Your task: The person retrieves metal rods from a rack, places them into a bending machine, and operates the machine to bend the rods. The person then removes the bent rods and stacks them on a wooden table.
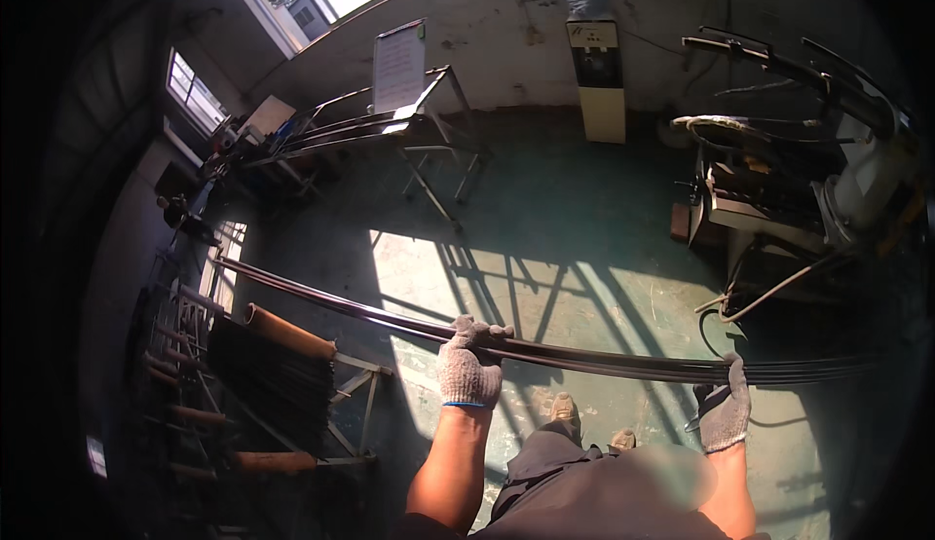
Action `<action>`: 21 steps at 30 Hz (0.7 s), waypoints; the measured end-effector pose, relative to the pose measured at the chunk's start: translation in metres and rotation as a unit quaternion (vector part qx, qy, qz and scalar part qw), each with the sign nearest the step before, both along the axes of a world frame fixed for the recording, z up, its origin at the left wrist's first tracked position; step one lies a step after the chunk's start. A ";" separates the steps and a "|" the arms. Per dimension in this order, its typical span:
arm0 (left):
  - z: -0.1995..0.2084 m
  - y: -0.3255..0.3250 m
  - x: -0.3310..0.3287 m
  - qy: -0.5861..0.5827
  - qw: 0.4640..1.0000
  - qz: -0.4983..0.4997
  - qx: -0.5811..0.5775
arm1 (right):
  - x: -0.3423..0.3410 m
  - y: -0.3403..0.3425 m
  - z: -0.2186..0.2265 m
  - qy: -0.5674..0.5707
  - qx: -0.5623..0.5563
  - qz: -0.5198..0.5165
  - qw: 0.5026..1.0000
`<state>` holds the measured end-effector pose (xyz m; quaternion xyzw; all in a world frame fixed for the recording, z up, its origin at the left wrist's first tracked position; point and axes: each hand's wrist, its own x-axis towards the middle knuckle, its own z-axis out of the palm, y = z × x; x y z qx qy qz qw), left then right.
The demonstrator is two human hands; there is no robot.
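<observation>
both grips closed on one load: left hand (468, 368) in a grey knit work glove, fingers curled over the top of a bundle of long thin metal rods (584, 358); right hand (726, 409), same kind of glove, wrapped around the bundle further along, near its right end. bare forearms come up from the lower edge.

concrete floor (584, 209), greenish and stained, fills most of the view. big sunlit patch across the middle, crossed by bar-like shadows.

back wall (506, 24), pale and dirty, curves along the top, windows above it at upper left.

dark machine (779, 180) at right, with curved bars on top and cables trailing down onto the floor beside it.

metal-framed desk (390, 126) at upper left on angled legs, long pieces of stock lying across it; a white board with a sheet on it stands at its far side.

rack (282, 384) at lower left, in shade, with rust-coloured rollers on a steel frame; dark stock lies on it.

rod bundle runs nearly level across the frame at waist height, from the shaded left side near the rack, over the sunlit patch, through both hands and on into the dark at right. it sags a little between ends. rods lie tight together; count not readable.

cream-coloured standing cabinet (599, 82) against the back wall, centre.

dark trousers and two shoes (565, 409) below the bundle, between the hands.
</observation>
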<state>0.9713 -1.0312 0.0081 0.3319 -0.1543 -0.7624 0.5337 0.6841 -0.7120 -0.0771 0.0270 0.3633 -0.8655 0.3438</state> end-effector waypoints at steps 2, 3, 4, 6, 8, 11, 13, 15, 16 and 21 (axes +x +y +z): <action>0.004 0.004 0.037 0.059 0.995 0.068 0.033 | 0.033 -0.005 -0.015 0.038 0.092 0.066 0.993; 0.003 0.005 0.061 0.044 0.993 0.098 0.043 | 0.054 -0.005 -0.021 0.074 0.110 0.105 0.986; 0.004 0.004 0.091 0.068 0.989 0.111 0.068 | 0.072 -0.008 -0.025 0.042 0.212 0.189 0.958; -0.001 0.005 0.147 0.082 0.984 0.138 0.079 | 0.095 -0.023 -0.016 0.352 0.405 0.371 0.758; -0.013 -0.001 0.205 0.077 0.979 0.161 0.099 | 0.134 -0.025 0.010 0.749 0.303 0.274 0.521; -0.037 -0.014 0.298 0.080 0.970 0.194 0.126 | 0.208 -0.078 0.031 0.885 0.201 0.113 0.405; -0.048 -0.026 0.360 0.100 0.973 0.179 0.104 | 0.256 -0.122 0.024 0.868 0.268 0.234 0.346; -0.059 -0.039 0.416 0.040 0.973 0.202 0.104 | 0.296 -0.155 -0.004 0.731 0.372 0.454 0.349; -0.062 -0.042 0.446 0.043 0.972 0.210 0.100 | 0.311 -0.160 -0.021 0.748 0.389 0.454 0.287; -0.057 -0.087 0.579 0.028 0.956 0.258 0.138 | 0.321 -0.161 -0.086 0.748 0.349 0.514 0.234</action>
